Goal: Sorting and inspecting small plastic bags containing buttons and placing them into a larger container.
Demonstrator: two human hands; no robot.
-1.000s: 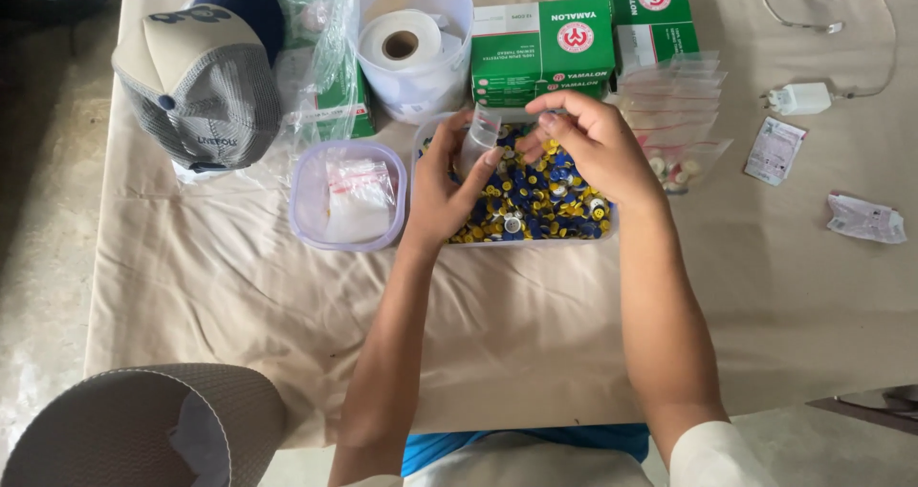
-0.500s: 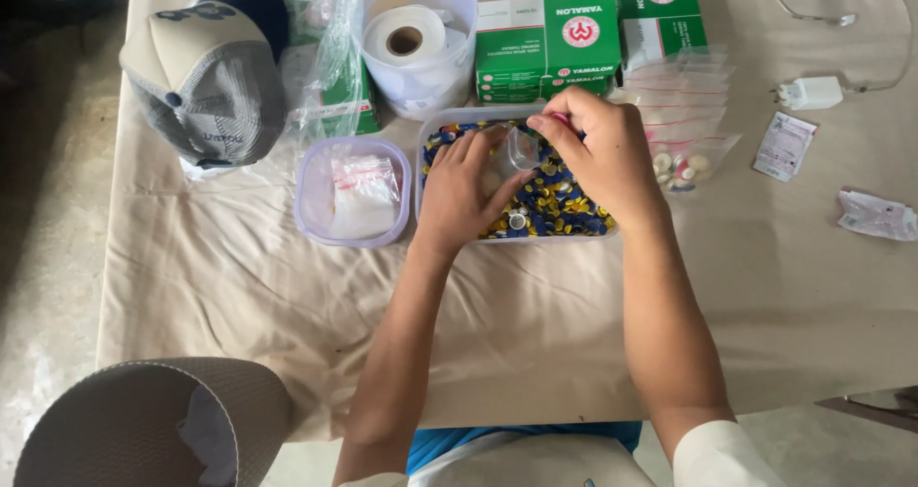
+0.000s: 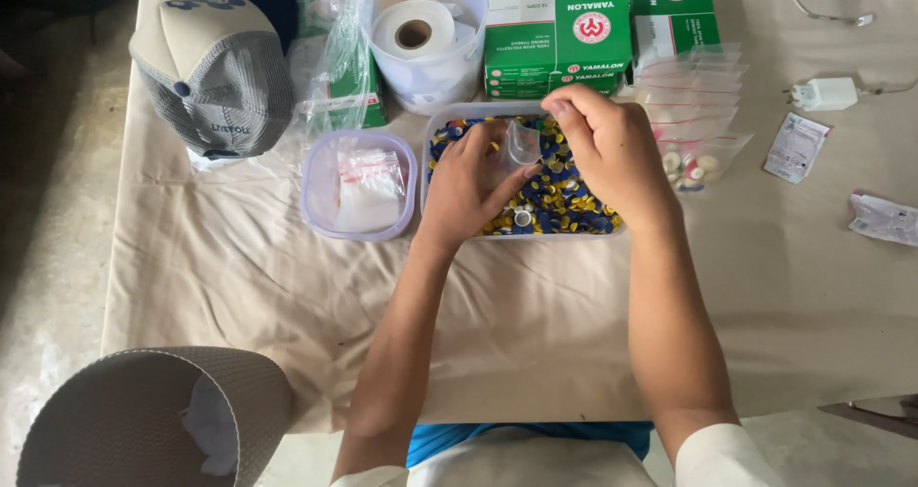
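Note:
A clear rectangular tray [image 3: 457, 114] full of small blue and yellow caps [image 3: 566, 203] sits in the middle of the cloth-covered table. My left hand [image 3: 467, 186] rests over the caps and holds a small clear plastic bag [image 3: 522, 146] upright between thumb and fingers. My right hand [image 3: 610, 151] hovers over the tray's right half. Its fingers are bunched together right beside the bag's mouth. Whatever lies under those fingertips is hidden.
Left of the tray stands a round tub [image 3: 316, 176] holding zip bags. Behind are a grey cap [image 3: 215, 76], a white bucket with a paper roll [image 3: 413, 30] and green boxes [image 3: 559, 38]. Stacked zip bags [image 3: 698, 100], a charger [image 3: 824, 93] and sachets [image 3: 796, 146] lie to the right. A grey bin [image 3: 124, 420] stands at lower left.
Both hands stayed over the tray. The left hand with the bag has sunk closer to the caps, and the right hand's fingers moved to the bag's mouth.

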